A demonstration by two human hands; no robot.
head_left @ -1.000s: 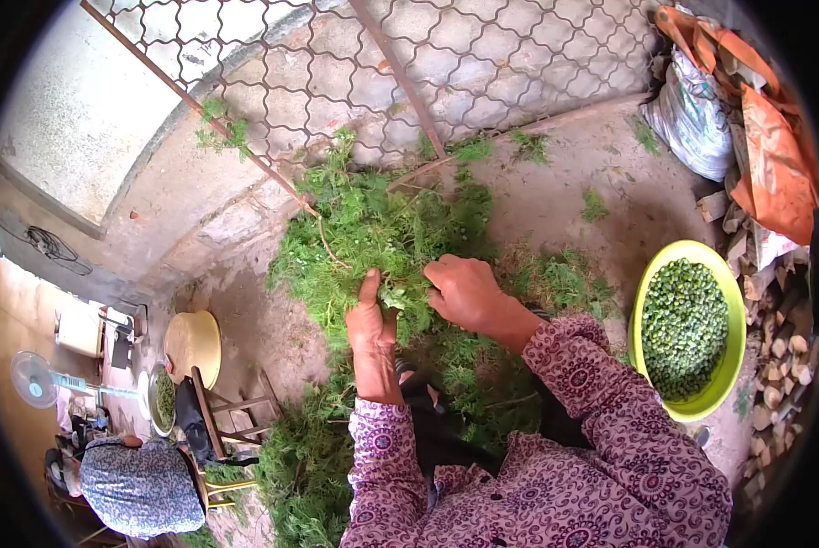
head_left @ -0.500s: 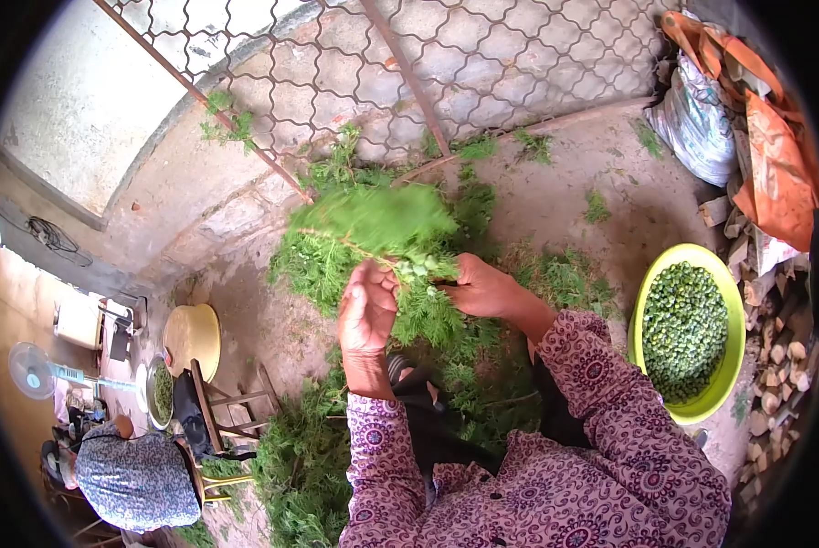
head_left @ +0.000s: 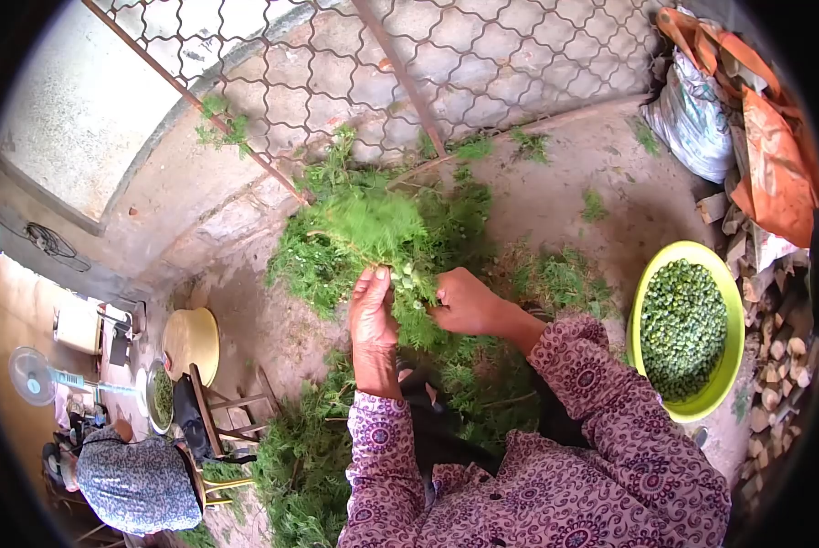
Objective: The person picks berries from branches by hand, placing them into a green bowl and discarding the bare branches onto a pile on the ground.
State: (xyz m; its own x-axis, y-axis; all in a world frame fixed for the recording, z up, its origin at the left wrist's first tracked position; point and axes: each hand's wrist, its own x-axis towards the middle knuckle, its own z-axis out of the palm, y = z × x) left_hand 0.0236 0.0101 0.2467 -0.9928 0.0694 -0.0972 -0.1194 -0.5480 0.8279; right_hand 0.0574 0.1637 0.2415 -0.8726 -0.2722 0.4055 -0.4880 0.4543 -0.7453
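A leafy green branch (head_left: 373, 224), feathery like an evergreen, is held up in front of me, its upper part blurred. My left hand (head_left: 373, 306) pinches its stem between thumb and fingers. On the branch's right side my right hand (head_left: 469, 301) is closed at the foliage, beside a cluster of pale green seed cones (head_left: 406, 279). Its fingertips are turned away, so what they hold is hidden. Beneath both hands, more cut branches (head_left: 313, 265) lie heaped on the ground.
A yellow-green basin (head_left: 640, 342) full of small green cones stands at my right. Beyond it are stacked firewood (head_left: 775, 374) and a white sack (head_left: 692, 119). A metal lattice (head_left: 336, 82) runs ahead. At left sit a wooden chair (head_left: 231, 411), a fan (head_left: 33, 374) and another person (head_left: 135, 479).
My left hand has gone from half open to a pinch on the stem. The branch's leafy top has swung left and more upright. My right hand has shifted slightly left and down.
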